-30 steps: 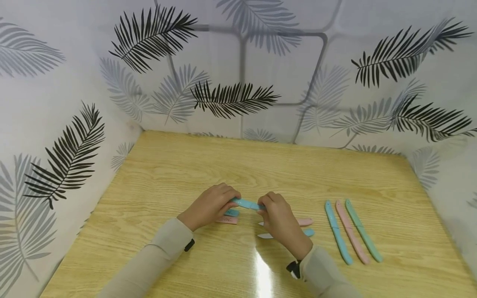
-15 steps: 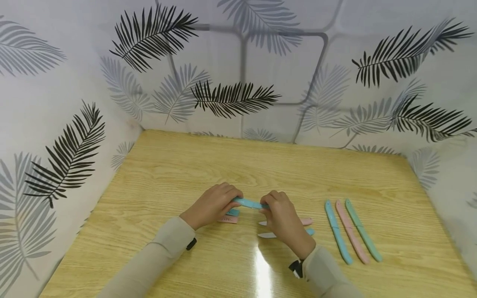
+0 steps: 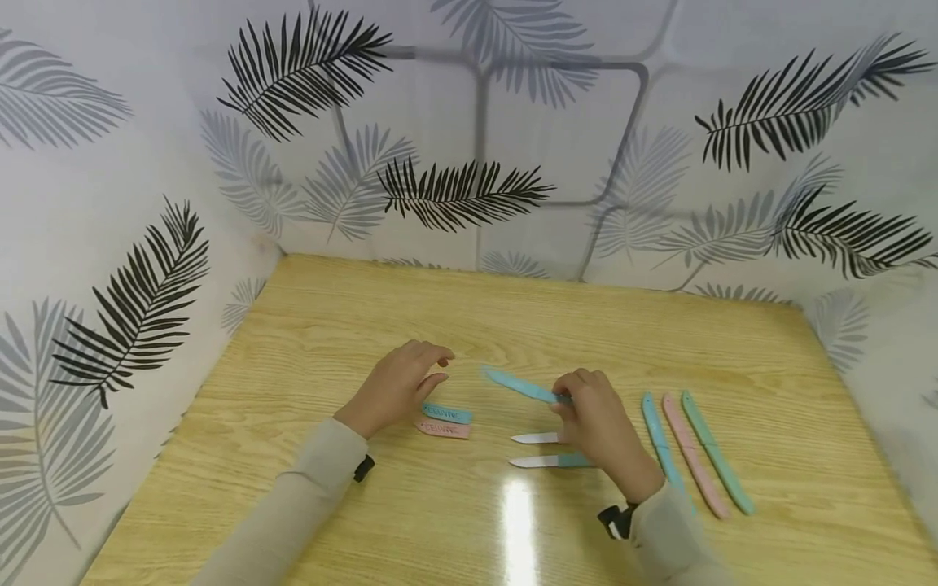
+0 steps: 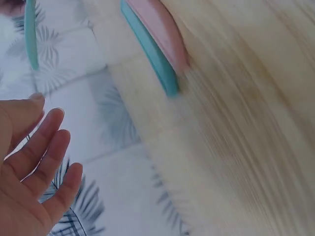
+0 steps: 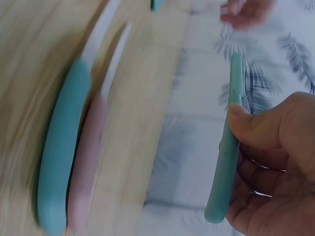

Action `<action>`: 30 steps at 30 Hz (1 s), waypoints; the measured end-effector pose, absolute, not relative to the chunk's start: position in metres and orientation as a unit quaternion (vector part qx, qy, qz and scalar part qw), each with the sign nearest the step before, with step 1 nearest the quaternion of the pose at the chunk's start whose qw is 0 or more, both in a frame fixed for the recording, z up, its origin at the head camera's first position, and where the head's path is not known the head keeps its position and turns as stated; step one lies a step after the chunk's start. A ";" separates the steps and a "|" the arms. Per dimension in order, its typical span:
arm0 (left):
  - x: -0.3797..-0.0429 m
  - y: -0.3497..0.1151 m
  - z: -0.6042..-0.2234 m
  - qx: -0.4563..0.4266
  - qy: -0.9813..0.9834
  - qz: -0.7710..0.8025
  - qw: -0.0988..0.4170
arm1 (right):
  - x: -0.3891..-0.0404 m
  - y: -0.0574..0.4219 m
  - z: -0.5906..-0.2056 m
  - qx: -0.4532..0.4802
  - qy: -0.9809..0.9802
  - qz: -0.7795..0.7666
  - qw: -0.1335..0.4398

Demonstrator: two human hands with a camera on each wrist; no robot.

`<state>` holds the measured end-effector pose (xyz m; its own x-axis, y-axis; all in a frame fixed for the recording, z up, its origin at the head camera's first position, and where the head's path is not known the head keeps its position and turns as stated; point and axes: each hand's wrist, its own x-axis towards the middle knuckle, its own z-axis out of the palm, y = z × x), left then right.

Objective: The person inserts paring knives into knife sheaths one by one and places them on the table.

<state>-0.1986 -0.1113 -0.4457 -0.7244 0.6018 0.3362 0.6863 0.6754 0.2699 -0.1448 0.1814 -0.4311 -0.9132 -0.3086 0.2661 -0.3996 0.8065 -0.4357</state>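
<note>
Held knife: a blue sheathed knife [image 3: 522, 386], raised above the table [image 3: 330, 309], extending left and slightly far from the fingers that grip it.
Right hand: the right hand [image 3: 597, 415] pinches the handle end between thumb and fingers.
Left hand: the left hand [image 3: 399, 382] has loosely bent, spread fingers, thumb apart, near but clear of the knife's free end.
Loose covers: a blue cover [image 3: 448, 413] and a pink cover [image 3: 444, 429], side by side, to the near right of the left hand.
Bare blades: a pink-handled knife [image 5: 87, 152] and a blue-handled knife [image 5: 61, 147], blades leftward, below the right hand.
Right-side row: blue, pink and green closed knives [image 3: 688, 449].
</note>
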 end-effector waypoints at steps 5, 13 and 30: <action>-0.201 -0.125 -0.447 -0.338 -0.918 -0.178 0.111 | -0.140 0.225 -0.424 0.125 -0.950 0.262 0.112; -0.199 -0.127 -0.453 -0.356 -0.915 -0.168 0.095 | -0.118 0.286 -0.423 0.042 -0.957 0.257 0.132; -0.199 -0.122 -0.464 -0.377 -0.910 -0.157 0.073 | -0.085 0.386 -0.444 -0.073 -0.974 0.212 0.007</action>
